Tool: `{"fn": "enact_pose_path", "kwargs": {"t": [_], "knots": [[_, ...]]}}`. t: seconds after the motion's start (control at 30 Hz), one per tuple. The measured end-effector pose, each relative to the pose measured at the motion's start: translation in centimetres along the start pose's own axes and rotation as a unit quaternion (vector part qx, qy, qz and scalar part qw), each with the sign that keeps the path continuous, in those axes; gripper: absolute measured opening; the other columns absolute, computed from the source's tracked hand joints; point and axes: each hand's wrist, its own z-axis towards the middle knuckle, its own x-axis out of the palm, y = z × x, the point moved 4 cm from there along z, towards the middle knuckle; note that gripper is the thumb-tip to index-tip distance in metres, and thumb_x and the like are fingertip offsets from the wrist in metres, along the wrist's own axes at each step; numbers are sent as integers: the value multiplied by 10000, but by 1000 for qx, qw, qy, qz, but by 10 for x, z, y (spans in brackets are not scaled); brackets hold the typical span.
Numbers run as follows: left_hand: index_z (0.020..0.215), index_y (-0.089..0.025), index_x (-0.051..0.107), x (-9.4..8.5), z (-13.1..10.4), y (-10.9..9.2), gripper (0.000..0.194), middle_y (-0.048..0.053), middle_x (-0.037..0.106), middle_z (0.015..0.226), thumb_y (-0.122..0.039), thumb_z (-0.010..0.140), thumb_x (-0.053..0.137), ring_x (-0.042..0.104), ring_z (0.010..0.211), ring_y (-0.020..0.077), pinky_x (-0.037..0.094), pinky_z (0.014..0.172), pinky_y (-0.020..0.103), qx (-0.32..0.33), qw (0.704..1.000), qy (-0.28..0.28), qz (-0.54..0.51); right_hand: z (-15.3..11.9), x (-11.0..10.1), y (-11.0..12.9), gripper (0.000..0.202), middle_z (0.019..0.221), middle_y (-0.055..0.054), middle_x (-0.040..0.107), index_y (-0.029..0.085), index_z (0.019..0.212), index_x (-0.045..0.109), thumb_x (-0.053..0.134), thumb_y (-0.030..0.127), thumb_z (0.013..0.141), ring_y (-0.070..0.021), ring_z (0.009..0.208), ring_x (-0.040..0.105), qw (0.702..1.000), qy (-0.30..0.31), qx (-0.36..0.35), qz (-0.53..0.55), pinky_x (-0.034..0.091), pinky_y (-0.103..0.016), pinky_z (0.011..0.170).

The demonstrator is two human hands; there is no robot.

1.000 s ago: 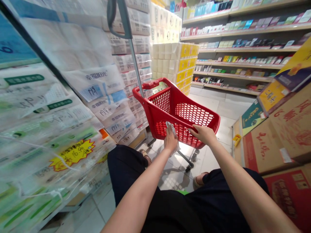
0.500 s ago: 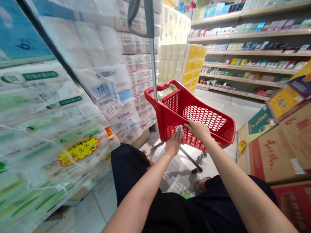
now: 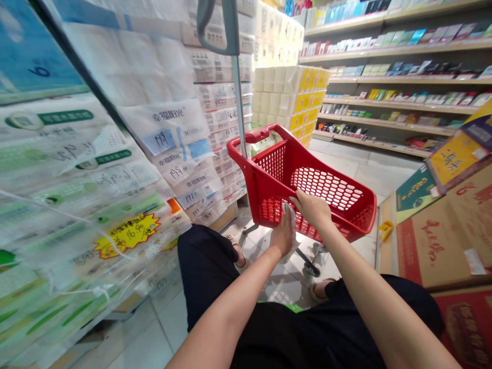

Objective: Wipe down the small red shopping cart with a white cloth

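Note:
A red plastic shopping cart (image 3: 257, 185) with lattice sides stands in front of me, turned sideways. My right hand (image 3: 313, 209) is closed over the near top rim of its basket. Lower down, by the outside of the near wall, my left hand (image 3: 281, 237) holds a crumpled whitish cloth (image 3: 293, 221) under its palm and fingers. I cannot tell whether the cloth touches the wall. At the left end of the basket are the cart's red handle (image 3: 257, 137) and a pale green-and-white package (image 3: 265, 143), partly hidden behind it.
Wrapped tissue packs (image 3: 180, 138) are stacked on the left, close to my knee. Cardboard cartons (image 3: 434, 241) line the right side. A grey pole (image 3: 237, 92) rises behind the handle. Shelves of small boxes (image 3: 407, 82) fill the back.
My left hand has moved slightly right and down with the cloth, its palm now turned more sideways. My right hand stays on the rim. The view has shifted a little.

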Motion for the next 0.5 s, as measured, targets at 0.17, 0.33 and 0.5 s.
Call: {"fn": "enact_pose_path", "kwargs": {"t": [0.17,0.33,0.5], "knots": [[1518,-275,-187,-10,-9,24,879,122,234,1577,-254,909,446,613,1100,244,550,745,298,-26,999,7,20,-3,2,-1,486,858,-79,701,209,1040,541,189,541,998,-190,698,631,1000,-8,-5,-3,242,-270,566],[1533,-288,-126,-21,-7,38,864,124,328,1529,-215,905,463,595,1124,237,543,806,312,-6,998,26,63,-4,4,-2,482,838,-77,699,210,1038,543,184,530,1000,-193,683,625,1000,-12,0,-5,242,-267,571],[1542,-241,-103,-21,-6,42,819,125,295,1550,-219,922,432,586,1145,236,537,823,309,-41,997,20,62,-4,4,-1,491,854,-75,701,213,1042,540,179,543,997,-193,692,627,1000,-5,1,-4,241,-265,574]]}}
